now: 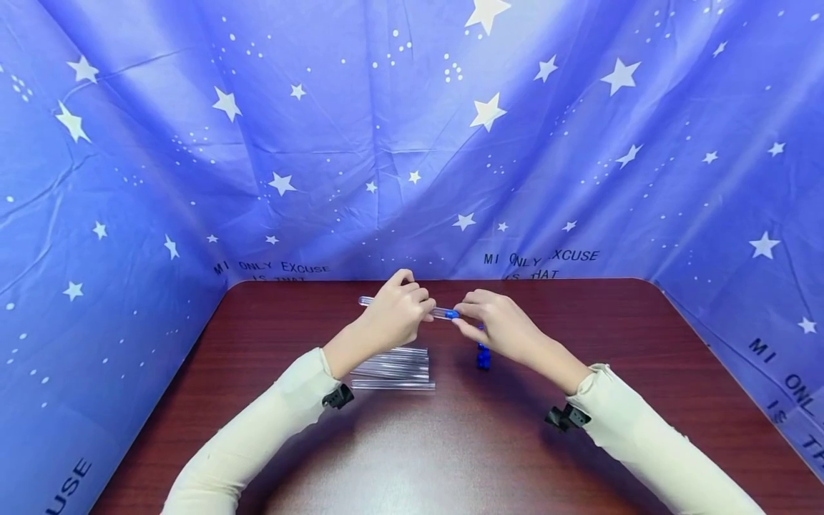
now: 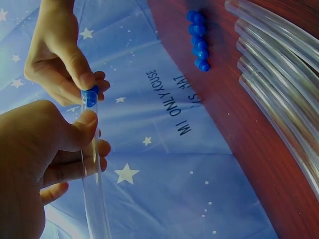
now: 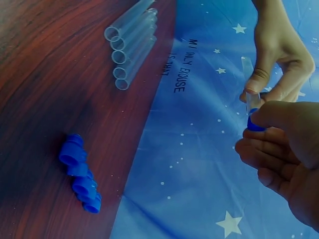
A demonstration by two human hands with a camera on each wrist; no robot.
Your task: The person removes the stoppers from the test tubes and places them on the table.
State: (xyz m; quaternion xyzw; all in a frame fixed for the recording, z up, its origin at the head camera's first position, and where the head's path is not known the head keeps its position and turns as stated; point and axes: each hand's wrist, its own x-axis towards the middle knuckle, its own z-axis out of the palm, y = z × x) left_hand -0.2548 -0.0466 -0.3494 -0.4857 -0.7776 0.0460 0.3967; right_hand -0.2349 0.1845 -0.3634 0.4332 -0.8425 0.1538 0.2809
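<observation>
Between thumb and fingers my left hand (image 1: 400, 309) grips a clear test tube (image 2: 94, 199) near its capped end, above the table. My right hand (image 1: 502, 322) pinches the blue stopper (image 3: 255, 122) at the tube's mouth. In the left wrist view part of the stopper sits inside the tube. Below the left hand several clear tubes (image 1: 393, 366) lie side by side; the right wrist view shows their open ends. A row of blue stoppers (image 3: 79, 174) lies on the table below the right hand, which partly covers it in the head view.
The dark red wooden table (image 1: 386, 458) has a rounded far edge. A blue curtain (image 1: 360, 143) with white stars and printed words hangs behind it and at both sides. Each wrist wears a small black camera (image 1: 337, 395) at the cream sleeve's cuff.
</observation>
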